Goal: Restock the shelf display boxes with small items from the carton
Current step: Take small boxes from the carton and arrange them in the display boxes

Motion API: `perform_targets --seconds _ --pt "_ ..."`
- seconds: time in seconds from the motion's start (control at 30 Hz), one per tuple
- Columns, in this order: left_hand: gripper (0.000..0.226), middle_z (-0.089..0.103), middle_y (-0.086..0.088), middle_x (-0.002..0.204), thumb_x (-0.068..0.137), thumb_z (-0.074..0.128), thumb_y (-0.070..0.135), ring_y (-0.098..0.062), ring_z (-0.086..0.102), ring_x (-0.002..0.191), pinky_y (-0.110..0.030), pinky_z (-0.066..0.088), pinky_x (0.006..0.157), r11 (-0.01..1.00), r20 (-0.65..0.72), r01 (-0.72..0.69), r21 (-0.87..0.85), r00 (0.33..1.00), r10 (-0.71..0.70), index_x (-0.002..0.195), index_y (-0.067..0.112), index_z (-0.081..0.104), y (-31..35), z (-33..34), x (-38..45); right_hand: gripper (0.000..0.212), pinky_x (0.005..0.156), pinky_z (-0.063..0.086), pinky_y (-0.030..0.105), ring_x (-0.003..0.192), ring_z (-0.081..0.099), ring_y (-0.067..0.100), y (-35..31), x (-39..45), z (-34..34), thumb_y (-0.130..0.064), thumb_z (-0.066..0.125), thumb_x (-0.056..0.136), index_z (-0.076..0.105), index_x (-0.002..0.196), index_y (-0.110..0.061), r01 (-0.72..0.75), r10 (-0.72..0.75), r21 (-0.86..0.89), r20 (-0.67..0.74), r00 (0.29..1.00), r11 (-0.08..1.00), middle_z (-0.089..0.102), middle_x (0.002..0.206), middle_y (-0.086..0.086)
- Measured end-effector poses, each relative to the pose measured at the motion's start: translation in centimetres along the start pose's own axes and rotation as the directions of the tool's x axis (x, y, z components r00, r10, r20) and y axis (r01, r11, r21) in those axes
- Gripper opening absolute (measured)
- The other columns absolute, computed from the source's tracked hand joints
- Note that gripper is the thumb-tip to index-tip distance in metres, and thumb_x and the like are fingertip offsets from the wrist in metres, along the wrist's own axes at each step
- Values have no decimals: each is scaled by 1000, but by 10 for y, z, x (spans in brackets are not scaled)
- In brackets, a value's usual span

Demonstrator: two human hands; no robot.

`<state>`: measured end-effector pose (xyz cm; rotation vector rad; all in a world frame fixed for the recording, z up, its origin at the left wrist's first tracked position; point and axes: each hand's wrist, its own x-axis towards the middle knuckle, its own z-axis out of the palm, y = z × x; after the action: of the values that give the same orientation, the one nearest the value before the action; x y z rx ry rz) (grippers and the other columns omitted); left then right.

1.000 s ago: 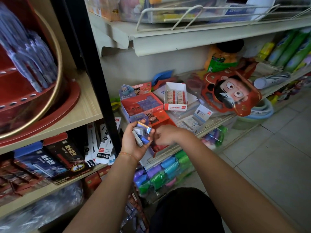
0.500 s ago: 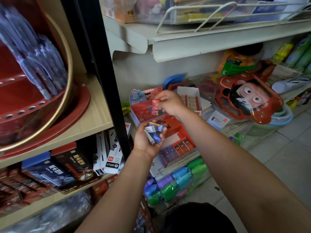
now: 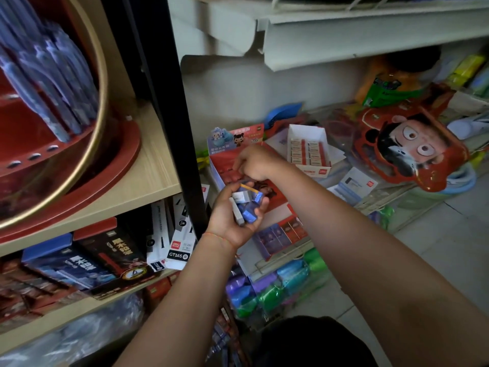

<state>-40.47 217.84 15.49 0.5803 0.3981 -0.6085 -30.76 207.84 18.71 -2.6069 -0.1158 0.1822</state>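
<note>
Fingers of the left hand (image 3: 232, 215) curl round a clutch of small blue and white items (image 3: 244, 209), held palm-up just in front of the shelf edge. Just beyond, the right hand (image 3: 255, 164) reaches into the red display box (image 3: 225, 161), fingertips bent down onto its rows; whether it pinches anything cannot be told. Farther back sits a white display box (image 3: 308, 149) with its own rows.

Blue, white and grey small items (image 3: 244, 207), one edged in yellow, are seen in the left hand (image 3: 232, 215). A red display box (image 3: 230, 168) is topped by a cartoon-printed header. White is shown by the neighbouring eraser box (image 3: 308, 148).
</note>
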Motion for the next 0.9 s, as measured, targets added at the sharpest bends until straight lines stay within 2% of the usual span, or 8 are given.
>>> perform_targets --seconds 0.17,0.23,0.37,0.47,0.6,0.7,0.83,0.9 --pt "22 69 -10 84 93 51 32 -25 67 68 -15 45 48 1000 -5 -11 -16 1000 11 87 16 65 -2 2 -9 19 62 50 26 61 57 13 -4 -32 -33 -5 54 93 72 99 -9 5 5 175 -56 998 985 62 72 -1" --pt "27 70 -11 81 95 51 34 -25 65 72 -16 45 49 999 -10 -37 -38 999 37 85 13 64 -4 4 -14 15 55 48 24 63 59 13 -5 -64 -47 -14 56 94 71 98 -11 -2 -7 190 45 999 982 65 75 -1" --pt "26 67 -4 72 95 50 34 -17 61 64 -17 45 48 997 1 -82 13 997 82 82 15 61 -9 10 -25 22 70 49 29 84 64 11 0 -114 -47 -27 71 86 67 107 -21 -24 -15 143 264 964 989 67 86 -7" --pt "20 66 -3 68 96 48 32 -14 59 54 -17 43 48 988 0 -99 121 995 99 90 17 61 -12 14 -32 35 72 47 27 93 63 16 4 -128 -34 -18 74 82 65 115 -15 -25 -3 151 184 983 988 62 93 -6" --pt "23 70 -7 75 98 44 32 -19 61 54 -17 40 46 967 29 -103 231 995 99 104 17 61 -14 12 -41 23 79 52 31 85 62 13 15 -145 -29 -9 72 83 67 106 -10 -34 -8 317 131 991 948 63 82 -7" --pt "25 69 -8 90 98 48 34 -22 63 66 -22 47 51 927 -15 -154 343 986 169 108 18 64 -17 6 -39 12 65 53 27 80 63 11 25 -154 -24 -15 69 84 67 96 -16 -58 95 520 -44 995 852 64 83 -6" --pt "17 59 -6 74 92 55 28 -17 53 53 -21 41 46 860 -85 -225 458 952 295 87 15 63 -24 -7 -35 16 66 55 27 84 65 12 39 -159 -1 -24 72 84 67 95 -15 -92 299 692 -185 936 716 67 89 -2" --pt "22 52 -3 65 92 54 30 -16 45 51 -20 34 42 822 -118 -267 503 921 371 75 17 58 -28 -15 -34 17 77 56 35 82 67 14 44 -160 14 -29 74 82 68 90 -15 -127 308 615 -198 931 779 70 86 0"
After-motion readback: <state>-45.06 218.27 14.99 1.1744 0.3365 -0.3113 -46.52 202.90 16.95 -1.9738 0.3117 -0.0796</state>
